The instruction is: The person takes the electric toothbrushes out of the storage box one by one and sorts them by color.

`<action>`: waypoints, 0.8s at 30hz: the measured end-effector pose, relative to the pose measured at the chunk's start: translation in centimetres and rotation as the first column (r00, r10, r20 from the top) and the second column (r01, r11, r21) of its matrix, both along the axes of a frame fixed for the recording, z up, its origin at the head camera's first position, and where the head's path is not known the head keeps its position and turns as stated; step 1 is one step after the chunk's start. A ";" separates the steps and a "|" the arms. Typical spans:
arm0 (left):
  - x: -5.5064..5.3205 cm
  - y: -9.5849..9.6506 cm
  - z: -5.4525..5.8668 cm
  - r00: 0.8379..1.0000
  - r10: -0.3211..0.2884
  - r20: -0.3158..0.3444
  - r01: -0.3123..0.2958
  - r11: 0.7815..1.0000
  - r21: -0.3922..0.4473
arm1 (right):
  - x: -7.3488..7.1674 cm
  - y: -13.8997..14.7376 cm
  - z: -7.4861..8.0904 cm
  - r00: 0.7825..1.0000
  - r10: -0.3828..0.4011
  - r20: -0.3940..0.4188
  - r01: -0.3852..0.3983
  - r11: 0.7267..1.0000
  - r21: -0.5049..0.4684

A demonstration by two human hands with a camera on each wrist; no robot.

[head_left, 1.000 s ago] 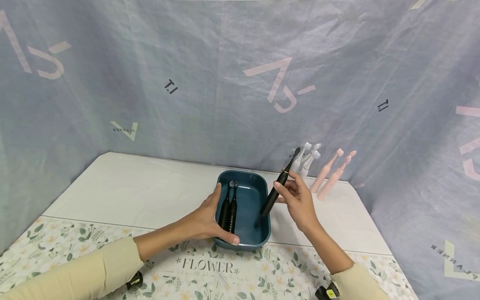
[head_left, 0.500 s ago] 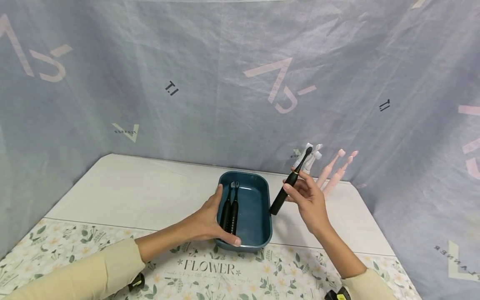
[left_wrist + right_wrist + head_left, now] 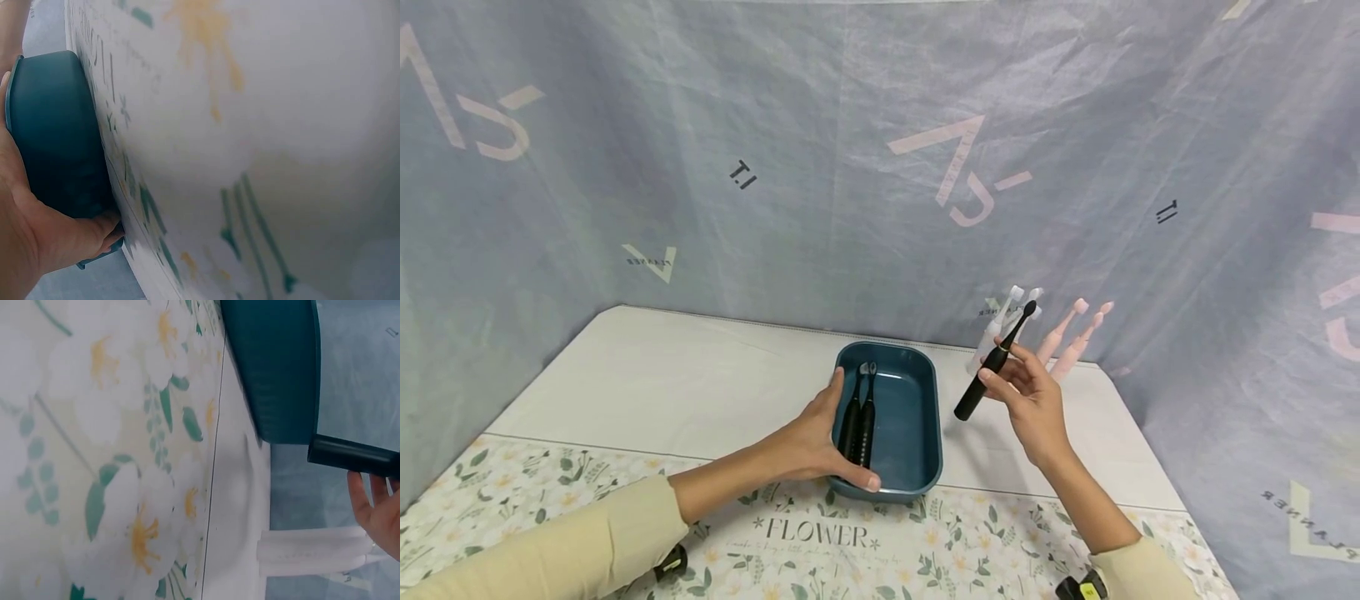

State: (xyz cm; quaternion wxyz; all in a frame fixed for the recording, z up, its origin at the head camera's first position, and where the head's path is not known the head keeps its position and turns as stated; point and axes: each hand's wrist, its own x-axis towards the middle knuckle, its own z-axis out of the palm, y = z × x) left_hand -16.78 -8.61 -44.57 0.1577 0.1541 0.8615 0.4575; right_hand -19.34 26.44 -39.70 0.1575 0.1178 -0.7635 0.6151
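A black electric toothbrush (image 3: pixel 992 364) is pinched between thumb and fingers of my right hand (image 3: pixel 1033 408), held tilted with its head up, to the right of the tray. Its handle end (image 3: pixel 340 454) shows in the right wrist view, the rest being cut off. My left hand (image 3: pixel 808 437) grips the left front corner of a deep teal plastic tray (image 3: pixel 928 483), thumb along the near side and fingers along the left side. Inside the tray, two black electric toothbrushes (image 3: pixel 867 425) lie side by side against the left wall. In the left wrist view the tray's outer wall (image 3: pixel 53 125) shows.
Several white electric toothbrushes (image 3: pixel 990 336) stand upright behind my right hand, partly hidden by it. To their right stand several pink electric toothbrushes (image 3: pixel 1051 340). A grey printed cloth (image 3: pixel 812 167) hangs behind the white and floral table cover (image 3: pixel 700 367).
My right hand has carried the black toothbrush to the right, from over the tray's right rim to outside it. My left hand and the tray have stayed put.
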 end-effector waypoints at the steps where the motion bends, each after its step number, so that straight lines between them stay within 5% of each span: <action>1: 0.0 0.0 0.0 1.000 -0.002 -0.001 0.002 1.000 -0.002 | 0.0 0.1 -0.1 1.000 -0.001 0.002 0.001 1.000 0.001; 24: -0.1 0.0 -0.1 1.000 0.003 0.001 -0.003 1.000 -0.001 | -1.6 1.1 -1.9 0.992 -0.087 0.090 0.080 0.993 0.082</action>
